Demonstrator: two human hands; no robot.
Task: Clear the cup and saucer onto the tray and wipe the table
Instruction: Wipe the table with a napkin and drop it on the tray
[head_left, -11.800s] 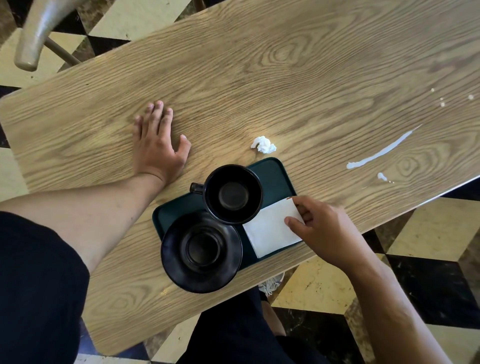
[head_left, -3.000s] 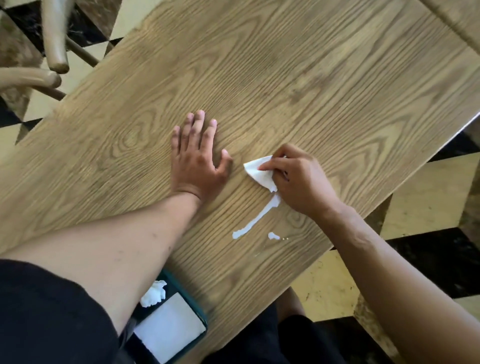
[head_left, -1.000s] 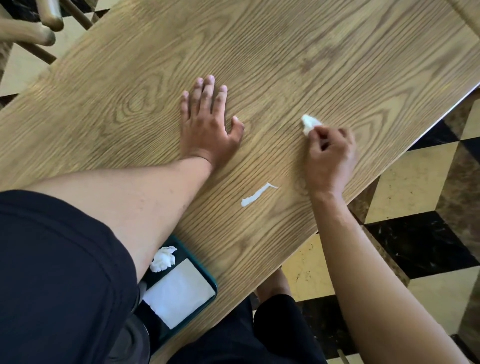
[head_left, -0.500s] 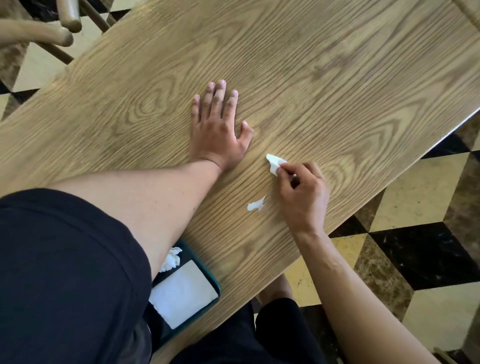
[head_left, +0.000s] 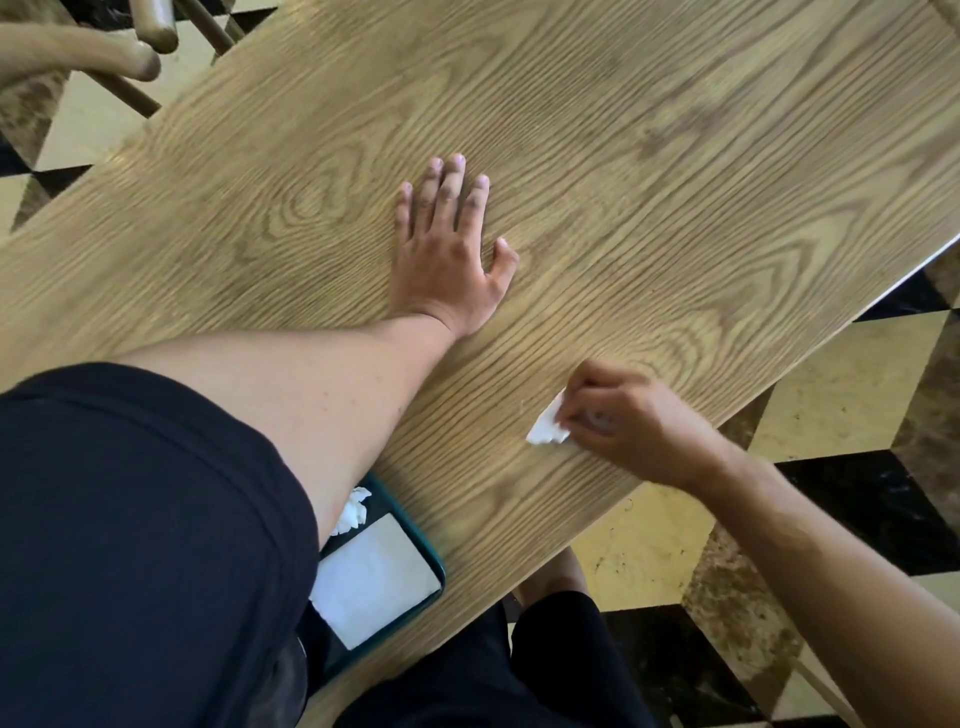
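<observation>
Where a white streak lay a moment ago, bare table (head_left: 649, 171) is now seen; wiping looks nearly done. The tissue (head_left: 546, 429) is pinched in the right hand (head_left: 623, 421), the left hand (head_left: 449, 254) is pressed flat, and the tray (head_left: 423, 545) sits near left, cup and saucer hidden.

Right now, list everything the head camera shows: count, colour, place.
table: one, light wood grain, runs across the view
tray: one, dark green, near edge of the table, mostly hidden by the left arm
flat napkin: one, white, lying on the tray
crumpled tissue: one, white, on the tray beside the flat napkin
wiping tissue: one, white, pressed on the table under the right hand
chair: tan wood, only parts visible, top left beyond the table
floor: cream, black and brown tiles
left hand: flat on the table, fingers spread
right hand: gripping the wiping tissue
</observation>
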